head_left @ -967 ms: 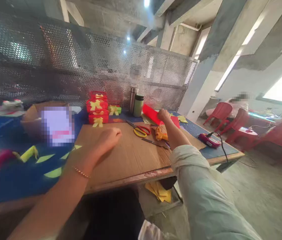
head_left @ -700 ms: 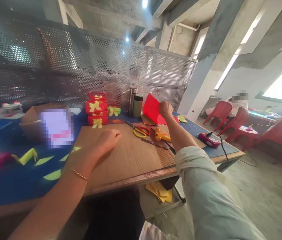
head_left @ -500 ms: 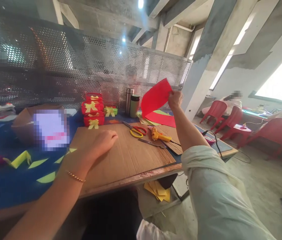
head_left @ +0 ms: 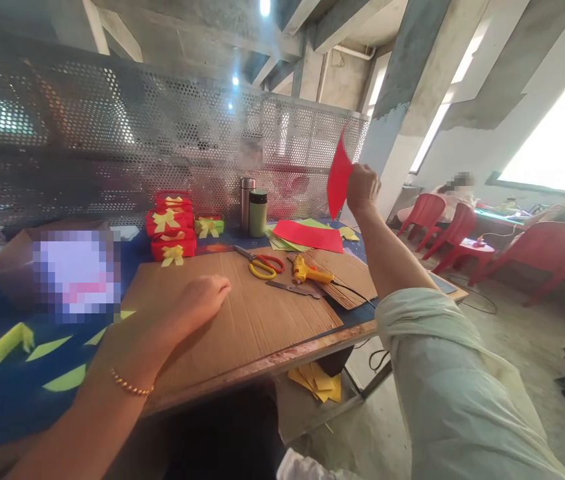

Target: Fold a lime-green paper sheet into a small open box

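Red sheet [head_left: 339, 180], at the paper pile one second ago, is now raised off it and swung up to the right, together with the right hand [head_left: 363, 187]; the left hand [head_left: 205, 297] stays near its former position. Reference for all positions: the cardboard [head_left: 257, 313].

Left hand: rests on the left half of the cardboard, fingers curled in a loose fist. No object shows in it; the inside of the fist cannot be seen.

Left of the cardboard: loose yellow-green paper pieces [head_left: 65, 379].

Far edge of the cardboard, toward the right: scissors [head_left: 253, 258], blades apart. Just beside them: a flat blade [head_left: 292, 289] and a yellow glue gun [head_left: 303, 270], at the far right corner.

Right hand: above and beyond the right end of the cardboard, fingers pinched on one edge of the red sheet, which hangs bowed and touches nothing else.

Beyond the cardboard, right to left: the paper pile [head_left: 309, 235], topped with red; a green bottle [head_left: 258, 217] and a steel flask [head_left: 245, 200]; a green box [head_left: 217, 225]; stacked red boxes [head_left: 187, 227] with yellow bows.

Progress, by judgement: pick-up of one sheet is done. Not yet done: placing it on the cardboard. It appears unfolded; the bowed boxes look finished.
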The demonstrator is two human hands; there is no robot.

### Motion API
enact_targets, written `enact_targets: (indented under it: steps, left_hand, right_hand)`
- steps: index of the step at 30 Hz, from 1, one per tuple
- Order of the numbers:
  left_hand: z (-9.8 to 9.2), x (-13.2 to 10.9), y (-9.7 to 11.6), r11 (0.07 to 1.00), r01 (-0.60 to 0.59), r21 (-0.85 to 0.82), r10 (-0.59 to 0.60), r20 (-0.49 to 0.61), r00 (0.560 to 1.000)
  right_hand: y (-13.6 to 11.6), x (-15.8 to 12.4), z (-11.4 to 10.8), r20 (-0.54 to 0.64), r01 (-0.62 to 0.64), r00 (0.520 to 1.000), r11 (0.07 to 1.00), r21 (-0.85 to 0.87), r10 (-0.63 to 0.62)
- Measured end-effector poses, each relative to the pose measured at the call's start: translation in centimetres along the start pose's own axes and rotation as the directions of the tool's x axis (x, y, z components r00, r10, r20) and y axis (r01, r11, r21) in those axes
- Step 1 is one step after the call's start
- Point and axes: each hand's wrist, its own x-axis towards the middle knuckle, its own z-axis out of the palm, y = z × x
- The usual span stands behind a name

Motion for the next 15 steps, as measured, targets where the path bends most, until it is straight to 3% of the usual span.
enact_targets:
  steps: [2,4,6,11,15]
  left_hand:
    - [0.2,-0.3,0.2,1.0,-0.022,0.005,0.022,0.022,1.0]
    - [0.6,-0.5,0.3,0.999,-0.045,0.01,0.044,0.057,0.997]
    - [1.0,-0.8,0.3,0.998,-0.063,0.012,0.062,0.092,0.994]
    - [1.6,-1.4,0.1,0.996,-0.092,0.019,0.088,0.142,0.986]
    - [1.6,-1.8,0.1,0.991,-0.125,0.036,0.118,0.159,0.98]
  right_hand:
    - [-2.0,-1.1,0.4,0.158,0.064,0.986,0.993,-0.096,-0.048]
    - [-3.9,-2.5,1.6,0.36,0.192,0.924,0.97,-0.151,-0.127]
    - [-5.4,-3.8,3.5,0.461,0.256,0.87,0.958,-0.127,-0.172]
    - [-8.3,-6.2,8.7,0.638,0.337,0.737,0.94,-0.06,-0.224]
    - [-9.5,-6.4,10.6,0.726,0.377,0.641,0.926,-0.016,-0.249]
